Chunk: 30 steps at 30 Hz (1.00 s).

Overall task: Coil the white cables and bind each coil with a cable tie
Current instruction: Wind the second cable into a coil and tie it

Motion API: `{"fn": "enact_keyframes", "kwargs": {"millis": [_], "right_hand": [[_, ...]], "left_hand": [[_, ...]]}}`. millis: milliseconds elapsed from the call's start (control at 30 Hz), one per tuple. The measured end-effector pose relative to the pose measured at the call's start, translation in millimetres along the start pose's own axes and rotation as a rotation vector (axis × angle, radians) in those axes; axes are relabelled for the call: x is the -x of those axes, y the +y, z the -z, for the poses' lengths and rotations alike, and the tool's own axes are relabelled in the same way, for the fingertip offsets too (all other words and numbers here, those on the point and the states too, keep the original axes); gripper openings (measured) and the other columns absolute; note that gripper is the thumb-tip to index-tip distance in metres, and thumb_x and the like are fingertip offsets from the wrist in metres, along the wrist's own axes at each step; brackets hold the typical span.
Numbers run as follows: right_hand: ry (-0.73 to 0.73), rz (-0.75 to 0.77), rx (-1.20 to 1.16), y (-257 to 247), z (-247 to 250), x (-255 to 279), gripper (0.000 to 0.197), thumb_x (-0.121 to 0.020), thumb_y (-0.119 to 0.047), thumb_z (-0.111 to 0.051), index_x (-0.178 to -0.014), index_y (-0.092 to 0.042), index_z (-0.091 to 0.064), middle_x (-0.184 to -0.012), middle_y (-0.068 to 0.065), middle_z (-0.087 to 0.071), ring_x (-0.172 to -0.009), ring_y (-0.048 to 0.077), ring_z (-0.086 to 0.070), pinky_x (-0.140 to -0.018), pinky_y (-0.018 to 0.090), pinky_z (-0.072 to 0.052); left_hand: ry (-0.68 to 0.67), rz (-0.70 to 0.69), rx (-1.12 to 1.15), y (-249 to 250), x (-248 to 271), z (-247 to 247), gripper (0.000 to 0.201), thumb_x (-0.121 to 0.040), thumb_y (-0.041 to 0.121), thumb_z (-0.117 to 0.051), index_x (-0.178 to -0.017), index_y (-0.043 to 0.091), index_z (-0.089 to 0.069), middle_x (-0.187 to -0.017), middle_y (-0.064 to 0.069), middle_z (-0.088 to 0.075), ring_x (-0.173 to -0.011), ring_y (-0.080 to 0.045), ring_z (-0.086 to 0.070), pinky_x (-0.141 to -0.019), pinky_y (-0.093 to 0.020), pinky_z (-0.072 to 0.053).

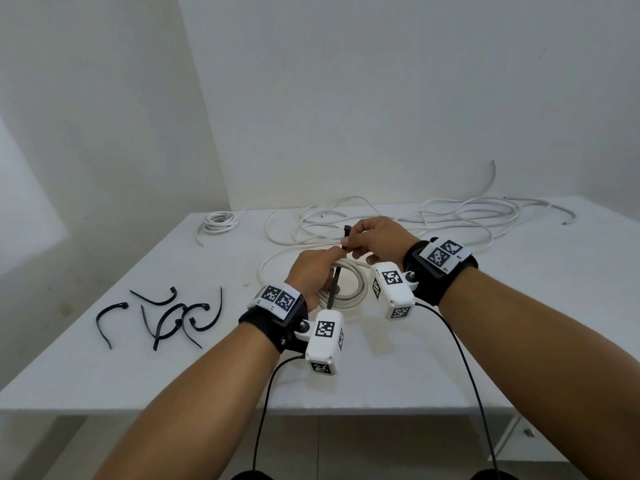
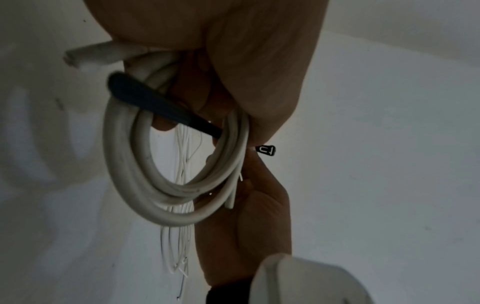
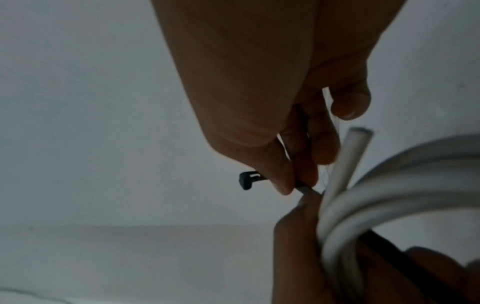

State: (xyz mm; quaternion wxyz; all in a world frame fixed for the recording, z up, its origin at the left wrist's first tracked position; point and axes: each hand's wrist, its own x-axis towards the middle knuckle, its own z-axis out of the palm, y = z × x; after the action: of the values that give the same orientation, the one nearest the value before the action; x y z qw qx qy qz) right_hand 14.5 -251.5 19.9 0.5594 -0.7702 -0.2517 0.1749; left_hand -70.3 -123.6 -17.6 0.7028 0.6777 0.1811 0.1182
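A person's two hands worked over a white bench [image 1: 104,368], holding a coil of white cable [image 1: 349,285] just above its surface near the middle. The left hand [image 1: 311,275] had its grip curled round one side of the coil, the turns gathered in its fingers [image 2: 182,98], as the left wrist view showed. A black cable tie [image 1: 335,289] ran through the coil's opening; its tail slanted down across the turns while its square head [image 2: 266,149] stuck out above the coil. The right hand [image 1: 377,239] pinched the tie just below that head, thumb and forefinger pressed together on the strap, with the fingertips [image 3: 284,188] touching those of the left hand. One cut end of the cable [image 3: 359,132] stood clear beside the coil. Left of the coil, a scatter of spare black ties [image 1: 173,315] lay on the bench. Beyond the coil, loose white cables [image 1: 450,216] sprawled across the far side, and a small finished coil [image 1: 220,223] sat at the far left of them.
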Motion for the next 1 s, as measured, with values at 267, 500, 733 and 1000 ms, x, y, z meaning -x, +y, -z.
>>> {"fn": "enact_keyframes", "kwargs": {"millis": [267, 500, 733, 1000], "right_hand": [[-0.015, 0.379, 0.489, -4.2, -4.6, 10.6, 0.031, -0.078, -0.035, -0.081, -0.100, -0.023, -0.061, -0.103, -0.006, -0.061, -0.084, 0.005, -0.057, -0.073, 0.015, -0.044], [-0.088, 0.612, 0.937, 4.5, -16.1, 21.0, 0.051, -0.061, -0.051, -0.087, -0.104, -0.035, -0.064, -0.125, -0.010, -0.040, -0.121, 0.016, -0.034, -0.098, 0.036, -0.028], [0.056, 0.823, 0.594, 8.5, -25.3, 18.9, 0.005, -0.083, -0.021, -0.075, -0.084, -0.017, -0.072, -0.105, -0.003, -0.063, -0.099, 0.014, -0.057, -0.086, 0.031, -0.045], [0.253, 0.665, 0.459, 3.1, -19.2, 14.8, 0.004, -0.085, -0.014, -0.071, -0.083, -0.010, -0.069, -0.093, -0.005, -0.072, -0.069, 0.001, -0.063, -0.059, 0.008, -0.041]], "left_hand": [[0.157, 0.059, 0.082, 9.2, -7.9, 10.0, 0.026, -0.088, 0.019, -0.058, -0.064, 0.010, -0.051, -0.044, 0.000, -0.033, -0.034, -0.015, -0.035, -0.041, -0.023, -0.037], [0.195, 0.124, 0.195, 15.1, -10.3, 15.8, 0.020, -0.084, 0.017, -0.061, -0.068, 0.007, -0.055, -0.053, -0.005, -0.036, -0.040, -0.019, -0.038, -0.045, -0.025, -0.037], [0.179, 0.040, 0.080, 11.4, -5.9, 12.6, 0.021, -0.083, 0.017, -0.062, -0.065, 0.008, -0.060, -0.051, -0.006, -0.041, -0.038, -0.019, -0.042, -0.042, -0.022, -0.038], [0.166, -0.148, -0.083, 3.8, 0.7, 6.1, 0.021, -0.083, 0.014, -0.059, -0.063, 0.010, -0.060, -0.055, -0.002, -0.042, -0.046, -0.016, -0.037, -0.048, -0.028, -0.040]]}}
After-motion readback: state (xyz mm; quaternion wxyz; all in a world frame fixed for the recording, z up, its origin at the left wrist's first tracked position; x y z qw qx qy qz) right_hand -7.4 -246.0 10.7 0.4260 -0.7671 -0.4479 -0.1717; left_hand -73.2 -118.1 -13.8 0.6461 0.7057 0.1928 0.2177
